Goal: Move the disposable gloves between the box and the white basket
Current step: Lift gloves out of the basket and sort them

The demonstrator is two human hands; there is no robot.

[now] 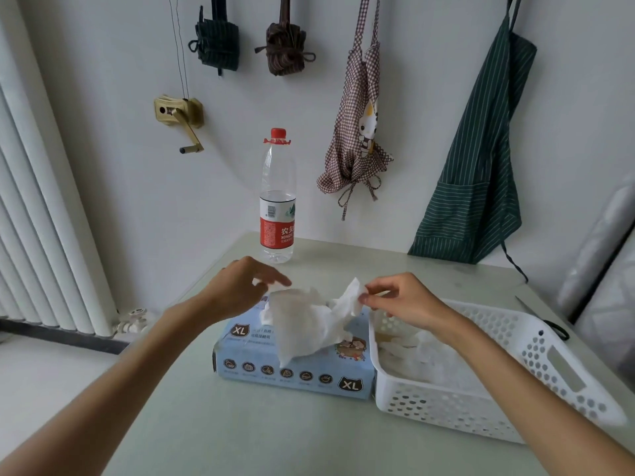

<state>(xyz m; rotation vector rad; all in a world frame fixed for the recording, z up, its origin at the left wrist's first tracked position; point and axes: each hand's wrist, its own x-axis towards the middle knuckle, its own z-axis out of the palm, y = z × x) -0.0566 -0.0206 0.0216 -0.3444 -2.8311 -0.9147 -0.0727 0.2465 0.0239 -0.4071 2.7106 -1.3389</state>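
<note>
A light blue glove box (295, 371) marked XL lies on the table, touching the left side of the white basket (536, 355). A thin white disposable glove (309, 321) hangs spread over the box's top opening. My left hand (240, 286) pinches the glove's left upper edge. My right hand (398, 298) pinches its right upper corner above the basket's left rim. Several clear gloves (422, 359) lie crumpled inside the basket.
A water bottle (277, 197) with a red cap stands at the back of the pale green table (240, 424). Aprons hang on the wall behind. A radiator (37, 218) stands at the left. A dark scissor-like tool (549, 324) lies behind the basket.
</note>
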